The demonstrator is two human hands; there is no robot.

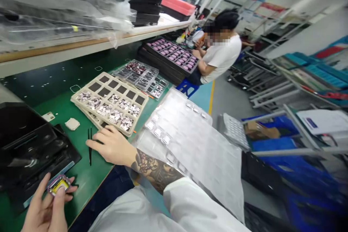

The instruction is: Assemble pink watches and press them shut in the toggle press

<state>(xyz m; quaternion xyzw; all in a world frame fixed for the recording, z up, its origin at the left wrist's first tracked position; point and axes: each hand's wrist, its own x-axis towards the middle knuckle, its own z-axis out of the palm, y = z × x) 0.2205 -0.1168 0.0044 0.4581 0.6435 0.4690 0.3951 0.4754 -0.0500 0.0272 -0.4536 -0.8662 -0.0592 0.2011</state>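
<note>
In my left hand, low at the left, I hold a small rounded device with a yellow and silver inside, my thumb on its face. My right hand is over the green table, its fingers spread and bent beside black tweezers. The tweezers lie upright in the view; the fingertips reach their edge, and whether they touch is unclear. Just beyond this hand sits a beige compartment tray with many small silvery pieces and dark squares. A white rounded part lies left of the tweezers.
Black equipment stands at the left. Clear boxes and stacked black trays with pink parts are farther back. A translucent tray is right of my forearm. A shelf hangs above; a person sits beyond.
</note>
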